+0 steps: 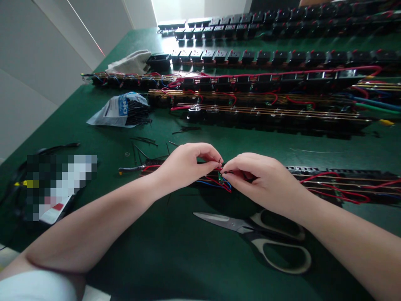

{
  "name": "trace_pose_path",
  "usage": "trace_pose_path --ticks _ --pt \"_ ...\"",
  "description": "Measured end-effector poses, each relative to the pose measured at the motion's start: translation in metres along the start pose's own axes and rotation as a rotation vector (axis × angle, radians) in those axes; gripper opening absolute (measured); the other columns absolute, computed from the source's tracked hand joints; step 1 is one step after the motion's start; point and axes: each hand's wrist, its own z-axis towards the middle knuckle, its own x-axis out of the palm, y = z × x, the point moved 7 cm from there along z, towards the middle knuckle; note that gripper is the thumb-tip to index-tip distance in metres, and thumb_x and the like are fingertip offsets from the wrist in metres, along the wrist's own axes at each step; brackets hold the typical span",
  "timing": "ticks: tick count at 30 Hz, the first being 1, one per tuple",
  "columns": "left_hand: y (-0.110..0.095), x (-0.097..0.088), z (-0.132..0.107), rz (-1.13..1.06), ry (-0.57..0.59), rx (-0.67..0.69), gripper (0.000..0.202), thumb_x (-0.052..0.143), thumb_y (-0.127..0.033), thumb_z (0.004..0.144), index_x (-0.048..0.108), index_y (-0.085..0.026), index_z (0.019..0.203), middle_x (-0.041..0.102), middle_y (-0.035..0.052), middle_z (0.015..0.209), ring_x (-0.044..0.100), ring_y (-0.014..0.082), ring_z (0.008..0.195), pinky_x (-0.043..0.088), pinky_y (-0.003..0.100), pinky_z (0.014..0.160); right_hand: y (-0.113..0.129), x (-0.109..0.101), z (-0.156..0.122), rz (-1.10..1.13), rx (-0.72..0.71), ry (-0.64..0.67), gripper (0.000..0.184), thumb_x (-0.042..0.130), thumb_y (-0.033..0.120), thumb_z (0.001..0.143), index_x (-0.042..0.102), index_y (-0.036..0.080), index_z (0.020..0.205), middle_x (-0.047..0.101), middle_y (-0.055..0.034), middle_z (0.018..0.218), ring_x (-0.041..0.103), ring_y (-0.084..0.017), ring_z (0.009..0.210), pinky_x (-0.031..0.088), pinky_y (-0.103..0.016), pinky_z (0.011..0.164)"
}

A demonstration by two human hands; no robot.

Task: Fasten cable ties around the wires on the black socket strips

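Observation:
In the head view my left hand (191, 163) and my right hand (261, 173) meet fingertip to fingertip over a long strip of wired sockets (319, 179). Both are closed in a pinch on what looks like a thin black cable tie (220, 160), mostly hidden by the fingers. Red and blue wires (208, 183) and a small green part (220, 177) show just below the fingertips. Brass-coloured rods run along the strip on both sides of my hands. Nearer to me, a pair of scissors (244, 225) lies slightly apart, its blades pointing left.
Several loose black cable ties (139, 152) lie left of the strip. Behind them is an opened bag of ties (120, 109). More socket strips (266, 83) fill the back of the green table (150, 255). A partly blurred-out item (62, 188) and black cable lie at left.

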Motion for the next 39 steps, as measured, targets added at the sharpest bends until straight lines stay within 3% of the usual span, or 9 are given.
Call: trace_pose_path --ticks 8,17,39 --pt "-0.006 0.003 -0.003 0.116 -0.018 0.08 0.014 0.062 -0.015 0.087 0.073 -0.021 0.092 0.074 -0.004 0.088 0.067 0.0119 0.082 0.049 0.023 0.074 -0.001 -0.002 0.0 0.026 0.055 -0.005 0.014 0.059 0.018 0.092 0.072 0.02 0.087 0.073 -0.0039 0.078 0.064 -0.018 0.068 0.049 -0.03 0.061" --pt "-0.015 0.003 -0.007 0.326 -0.084 0.227 0.012 0.064 -0.01 0.083 0.072 -0.018 0.086 0.074 -0.001 0.083 0.064 0.0147 0.081 0.045 0.027 0.074 -0.005 -0.003 0.0 0.047 0.095 -0.022 0.015 0.057 0.019 0.092 0.071 0.021 0.087 0.074 -0.0032 0.077 0.065 -0.017 0.067 0.049 -0.029 0.06" --pt "-0.017 0.005 -0.008 0.359 -0.068 0.267 0.014 0.062 -0.01 0.084 0.071 -0.021 0.085 0.074 -0.0008 0.084 0.064 0.0153 0.082 0.045 0.026 0.078 -0.007 -0.002 0.002 0.054 0.091 -0.014 0.014 0.059 0.021 0.091 0.072 0.022 0.087 0.075 -0.0022 0.078 0.067 -0.018 0.068 0.05 -0.029 0.061"
